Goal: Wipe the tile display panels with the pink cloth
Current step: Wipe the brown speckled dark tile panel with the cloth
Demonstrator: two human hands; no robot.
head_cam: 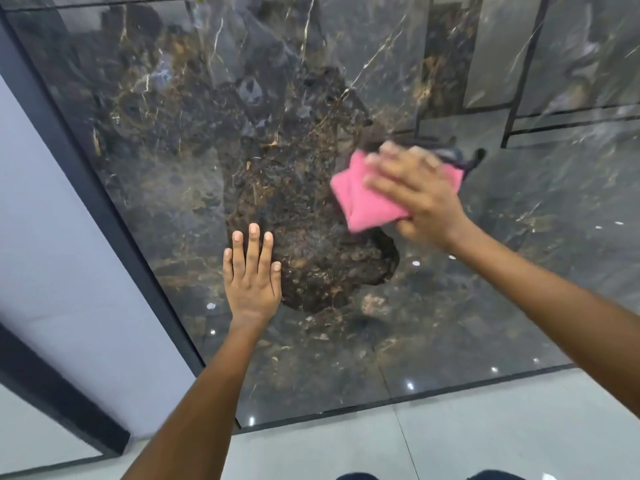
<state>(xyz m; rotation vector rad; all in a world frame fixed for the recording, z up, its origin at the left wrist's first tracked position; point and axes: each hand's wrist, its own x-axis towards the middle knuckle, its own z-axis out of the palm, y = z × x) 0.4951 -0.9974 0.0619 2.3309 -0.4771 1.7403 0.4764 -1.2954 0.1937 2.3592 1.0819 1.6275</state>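
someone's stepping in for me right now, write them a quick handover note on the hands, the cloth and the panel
Left hand: open, fingers straight, palm flat against the dark marble tile panel, bracing it.
Right hand: pressing the folded pink cloth onto the panel, right of the left hand and higher; it is blurred, so probably mid-stroke.
Done: cannot tell how much is already wiped; the glossy surface shows reflections, no clear wipe marks.
Left: probably the rest of this panel, down to its lower edge by the grey floor, then any other panels.
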